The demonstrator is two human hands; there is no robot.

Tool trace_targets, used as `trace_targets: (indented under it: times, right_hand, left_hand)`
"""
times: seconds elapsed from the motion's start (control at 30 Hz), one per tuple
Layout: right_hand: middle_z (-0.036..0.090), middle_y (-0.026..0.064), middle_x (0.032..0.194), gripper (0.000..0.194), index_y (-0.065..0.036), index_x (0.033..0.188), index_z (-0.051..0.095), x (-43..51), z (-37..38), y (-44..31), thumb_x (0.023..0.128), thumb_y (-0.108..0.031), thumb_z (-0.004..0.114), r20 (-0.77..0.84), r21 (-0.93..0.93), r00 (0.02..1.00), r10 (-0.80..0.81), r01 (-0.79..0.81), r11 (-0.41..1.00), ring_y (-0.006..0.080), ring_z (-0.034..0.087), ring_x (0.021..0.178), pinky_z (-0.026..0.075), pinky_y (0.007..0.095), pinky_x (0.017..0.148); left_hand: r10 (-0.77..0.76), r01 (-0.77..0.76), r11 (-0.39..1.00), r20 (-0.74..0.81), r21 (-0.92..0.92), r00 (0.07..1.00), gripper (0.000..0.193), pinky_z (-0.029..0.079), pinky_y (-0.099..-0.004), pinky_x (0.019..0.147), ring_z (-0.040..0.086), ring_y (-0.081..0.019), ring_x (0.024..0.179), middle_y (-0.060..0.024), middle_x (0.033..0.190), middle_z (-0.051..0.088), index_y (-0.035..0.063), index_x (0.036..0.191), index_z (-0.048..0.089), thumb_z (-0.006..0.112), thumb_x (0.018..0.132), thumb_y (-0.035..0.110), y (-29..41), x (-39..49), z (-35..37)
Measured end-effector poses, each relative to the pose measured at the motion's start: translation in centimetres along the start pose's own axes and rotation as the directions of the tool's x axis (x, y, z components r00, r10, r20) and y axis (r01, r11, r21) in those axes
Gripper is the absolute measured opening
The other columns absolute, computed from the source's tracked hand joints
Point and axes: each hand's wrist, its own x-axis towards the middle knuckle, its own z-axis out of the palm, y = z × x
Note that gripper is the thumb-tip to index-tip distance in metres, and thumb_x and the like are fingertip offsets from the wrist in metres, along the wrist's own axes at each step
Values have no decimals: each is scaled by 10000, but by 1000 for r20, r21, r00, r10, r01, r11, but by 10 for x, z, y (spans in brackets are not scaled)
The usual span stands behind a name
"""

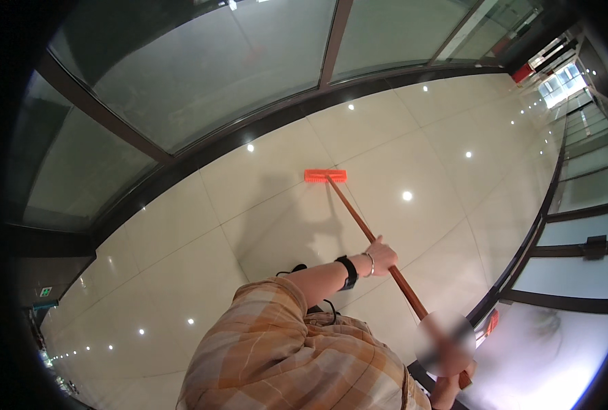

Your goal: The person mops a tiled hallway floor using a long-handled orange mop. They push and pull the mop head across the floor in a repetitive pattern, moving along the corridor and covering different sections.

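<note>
My left hand [383,256], with a black wristband and a bracelet on its wrist, is closed around the middle of a long reddish-brown handle [352,209]. At the handle's far end is a bright orange broom head [325,176] with short bristles, on or just above the tiled floor; the contact cannot be told. My right hand [450,382] grips the handle near its upper end at the lower right. A blurred patch hides part of that hand and the handle there.
Glossy beige floor tiles [283,215] reflect ceiling lights. Framed glass panels [232,66] with a dark base strip [278,115] run along the far side. Glass doors [580,246] line the right side. A red object [523,73] stands down the corridor.
</note>
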Motion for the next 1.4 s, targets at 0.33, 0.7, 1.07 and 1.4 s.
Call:
trace_targets:
  times: [0.33,0.7,1.07,1.4]
  right_hand:
    - [485,23,555,380,-101,564,449,-40,-57,-47,842,-176,696,31,-127,999,-43,47,991,181,494,543,472,516,908]
    - [361,40,545,396,-100,573,298,-102,-99,-90,845,-68,584,-34,-201,997,-69,60,978,215,361,547,444,427,702]
    - [531,60,568,356,-66,570,427,-133,-145,-6,828,-116,667,-92,-219,996,-6,-14,976,215,565,616,461,501,933]
    - [411,48,497,380,-91,565,355,-138,-158,-133,798,-137,651,66,-36,955,-290,292,956,213,449,453,508,408,579]
  left_hand:
    - [75,-70,996,86,-58,993,111,395,-582,960,656,-355,846,-160,796,681,39,757,676,620,666,69,86,14,59]
    - [374,-385,922,165,43,913,59,373,-531,901,634,-312,716,-105,664,622,95,671,639,618,675,150,159,14,98]
    - [94,-126,986,264,106,960,145,364,-628,995,667,-324,936,-146,865,699,51,846,703,602,745,23,155,62,125]
    - [485,-464,874,259,-142,835,154,445,-441,786,648,-323,737,-122,705,654,71,721,658,633,721,222,265,1,152]
